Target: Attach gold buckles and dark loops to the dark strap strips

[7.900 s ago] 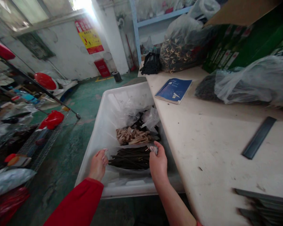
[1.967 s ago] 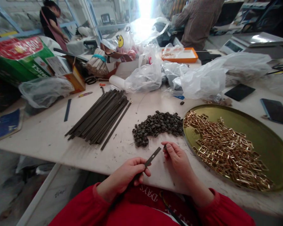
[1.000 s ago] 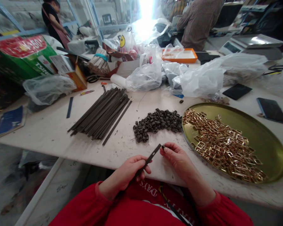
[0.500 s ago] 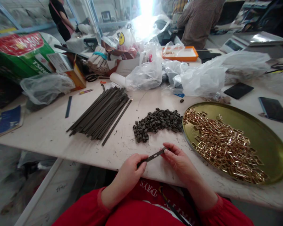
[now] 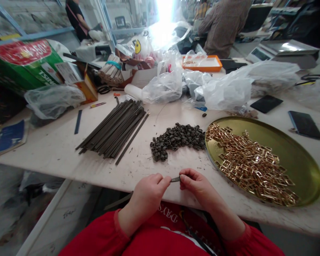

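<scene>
Hands just closed in on my feed: left hand [image 5: 149,190] and right hand [image 5: 196,185] both pinch the strap [image 5: 175,179] over the table's [image 5: 56,153] near edge. Only a stub shows between the fingertips, where half a second ago it was a longer stretch. I'd say the end-work on it is moving along. The loops [image 5: 177,138] lie just beyond.

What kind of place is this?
Probably a small belt or strap assembly workshop: bundle of dark strips, heap of small dark loops, tray of gold buckles.
</scene>
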`<state>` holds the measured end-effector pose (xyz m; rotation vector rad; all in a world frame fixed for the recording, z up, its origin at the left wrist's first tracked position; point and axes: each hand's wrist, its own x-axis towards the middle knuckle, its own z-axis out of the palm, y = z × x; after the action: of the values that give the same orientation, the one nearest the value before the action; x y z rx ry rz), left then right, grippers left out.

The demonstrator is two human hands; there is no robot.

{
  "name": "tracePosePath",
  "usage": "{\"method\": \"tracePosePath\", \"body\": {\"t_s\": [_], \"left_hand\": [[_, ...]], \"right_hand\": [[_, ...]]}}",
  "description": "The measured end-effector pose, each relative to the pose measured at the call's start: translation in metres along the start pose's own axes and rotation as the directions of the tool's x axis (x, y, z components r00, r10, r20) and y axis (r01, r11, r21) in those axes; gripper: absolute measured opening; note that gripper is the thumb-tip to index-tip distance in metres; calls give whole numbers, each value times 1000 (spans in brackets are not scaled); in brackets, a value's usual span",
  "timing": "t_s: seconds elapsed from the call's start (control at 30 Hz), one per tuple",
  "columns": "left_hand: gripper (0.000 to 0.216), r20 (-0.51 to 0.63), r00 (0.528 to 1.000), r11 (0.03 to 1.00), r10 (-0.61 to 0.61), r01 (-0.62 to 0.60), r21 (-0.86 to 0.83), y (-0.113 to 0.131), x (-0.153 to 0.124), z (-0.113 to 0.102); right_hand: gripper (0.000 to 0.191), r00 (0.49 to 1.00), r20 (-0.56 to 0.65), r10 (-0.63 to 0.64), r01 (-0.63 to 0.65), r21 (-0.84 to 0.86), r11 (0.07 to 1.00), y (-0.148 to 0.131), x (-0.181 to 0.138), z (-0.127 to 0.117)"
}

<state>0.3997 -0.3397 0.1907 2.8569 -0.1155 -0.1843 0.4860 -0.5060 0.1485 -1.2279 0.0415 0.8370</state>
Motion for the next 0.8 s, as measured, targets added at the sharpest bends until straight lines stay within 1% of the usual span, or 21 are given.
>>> {"method": "tracePosePath", "body": {"t_s": [0.03,0.07,0.13,0.17,0.23,0.3,0.37,0.4,0.5,0.6,0.67,0.73,0.8], "left_hand": [[26,-8,1000,1000,-24,24,-20,-1,-1,-3],[26,-15,998,995,-60,58,-75,-2,-1,-6],[28,-9,991,955,-137,130,-266,-2,0,-12],[29,13,986,914,-165,158,-373,-2,1,-14],[30,86,980,819,-180,198,-539,1,3,-17],[31,158,973,744,-168,230,-628,3,5,-17],[30,189,968,705,-164,249,-664,4,5,-18],[30,195,967,700,-166,254,-667,4,5,-19],[29,190,967,734,-168,251,-631,6,5,-23],[29,201,971,757,-132,229,-612,9,8,-25],[26,235,965,715,-118,247,-654,12,11,-22],[23,269,953,639,-142,296,-710,14,15,-17],[32,256,949,592,-183,314,-742,16,19,-11]], "right_hand": [[28,999,-42,-13,15,35,999,-1,0,-2],[28,997,-74,-23,28,67,997,-2,-1,-4],[28,995,-100,-32,44,124,991,-4,-3,-6],[29,995,-95,-34,47,144,988,-5,-4,-6],[30,995,-84,-48,60,150,987,-5,-6,-5],[30,993,-89,-75,85,111,990,-5,-8,-4],[29,989,-103,-104,109,41,993,-4,-10,-4],[29,988,-103,-114,115,3,993,-4,-11,-3],[30,987,-77,-141,135,-77,988,-4,-14,-1],[29,988,-26,-155,152,-94,984,-5,-16,6],[34,987,-17,-160,158,-69,985,-6,-16,11],[43,982,-60,-180,180,-17,984,-4,-14,16],[51,975,-102,-198,203,39,978,0,-11,21]]}}
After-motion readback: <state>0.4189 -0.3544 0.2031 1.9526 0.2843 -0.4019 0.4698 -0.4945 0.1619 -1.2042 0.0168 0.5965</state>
